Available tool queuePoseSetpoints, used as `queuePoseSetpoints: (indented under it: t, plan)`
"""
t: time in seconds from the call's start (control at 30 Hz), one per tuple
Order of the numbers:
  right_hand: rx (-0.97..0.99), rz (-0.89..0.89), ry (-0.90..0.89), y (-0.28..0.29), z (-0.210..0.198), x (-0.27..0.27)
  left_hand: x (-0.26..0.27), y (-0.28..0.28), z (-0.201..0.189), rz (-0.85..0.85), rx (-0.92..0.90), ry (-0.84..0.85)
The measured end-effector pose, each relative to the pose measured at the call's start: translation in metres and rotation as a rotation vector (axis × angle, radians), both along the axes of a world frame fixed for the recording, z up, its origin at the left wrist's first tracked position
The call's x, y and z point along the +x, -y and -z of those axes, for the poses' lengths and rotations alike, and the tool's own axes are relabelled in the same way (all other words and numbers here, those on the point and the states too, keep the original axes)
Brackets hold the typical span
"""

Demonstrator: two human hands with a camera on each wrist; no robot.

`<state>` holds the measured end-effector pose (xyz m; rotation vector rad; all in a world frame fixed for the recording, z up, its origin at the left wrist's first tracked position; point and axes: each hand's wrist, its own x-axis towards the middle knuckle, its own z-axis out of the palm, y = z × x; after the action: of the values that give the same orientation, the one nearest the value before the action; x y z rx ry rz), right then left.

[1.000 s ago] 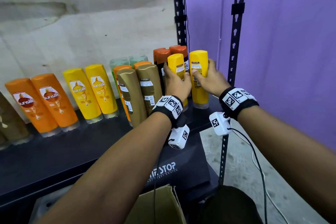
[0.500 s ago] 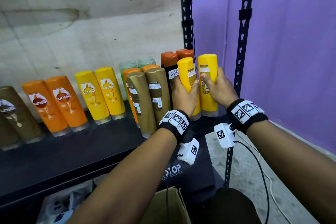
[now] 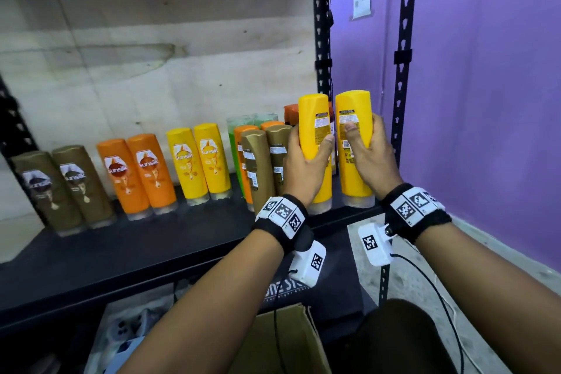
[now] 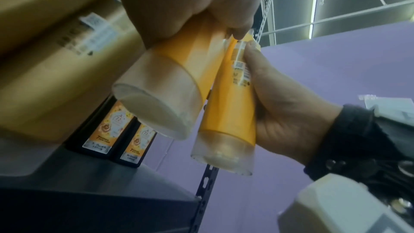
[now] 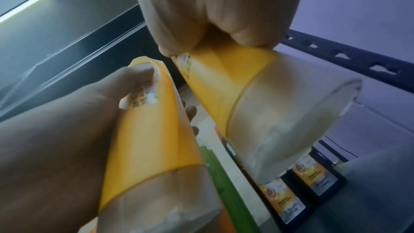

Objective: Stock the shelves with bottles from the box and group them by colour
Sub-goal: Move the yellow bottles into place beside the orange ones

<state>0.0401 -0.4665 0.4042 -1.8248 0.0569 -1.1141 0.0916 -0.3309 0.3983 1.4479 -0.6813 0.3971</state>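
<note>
Each hand holds one yellow bottle upright at the right end of the black shelf [image 3: 121, 255]. My left hand [image 3: 303, 167] grips the left yellow bottle [image 3: 314, 118], and my right hand [image 3: 370, 155] grips the right yellow bottle [image 3: 353, 109]. The back labels face me. In the left wrist view the left bottle's clear cap [image 4: 156, 109] hangs above the shelf, beside the right-hand bottle [image 4: 228, 112]. The right wrist view shows the right bottle [image 5: 235, 81] and the left one [image 5: 145, 130] close together, caps off the shelf.
Along the shelf stand pairs of brown bottles [image 3: 60, 185], orange bottles [image 3: 136, 173] and yellow bottles [image 3: 200, 161], then green, orange and gold bottles [image 3: 264, 158]. Dark bottles [image 4: 105, 130] stand behind my hands. A cardboard box [image 3: 285, 340] sits below. Black uprights [image 3: 402, 70] frame the right side.
Both yellow bottles have risen off the shelf, now higher against the gold bottles, still gripped as before. My view has swung left, showing the brown pair.
</note>
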Motion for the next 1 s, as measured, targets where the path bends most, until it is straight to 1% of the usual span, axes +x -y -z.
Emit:
queuePoseSetpoints:
  t: [0.17,0.37,0.47,0.7,0.87,1.0]
  plan:
    - [-0.018,-0.040,0.047,-0.028,-0.005,-0.008,-0.009,-0.030,-0.007,-0.083,-0.025,0.033]
    - [-0.011,-0.073,0.103,-0.067,-0.005,-0.008,-0.013,-0.073,-0.004,-0.172,-0.018,0.054]
    - [-0.020,-0.095,0.094,-0.088,-0.004,-0.004,-0.012,-0.097,-0.004,-0.208,-0.029,0.059]
    - [-0.003,-0.222,0.076,-0.139,0.001,0.011,-0.005,-0.156,0.005,-0.296,-0.032,0.029]
    - [0.010,-0.283,0.061,-0.169,0.013,0.024,-0.004,-0.188,0.017,-0.358,-0.036,0.002]
    - [0.047,-0.321,0.056,-0.189,0.027,0.030,-0.004,-0.204,0.027,-0.365,-0.057,-0.007]
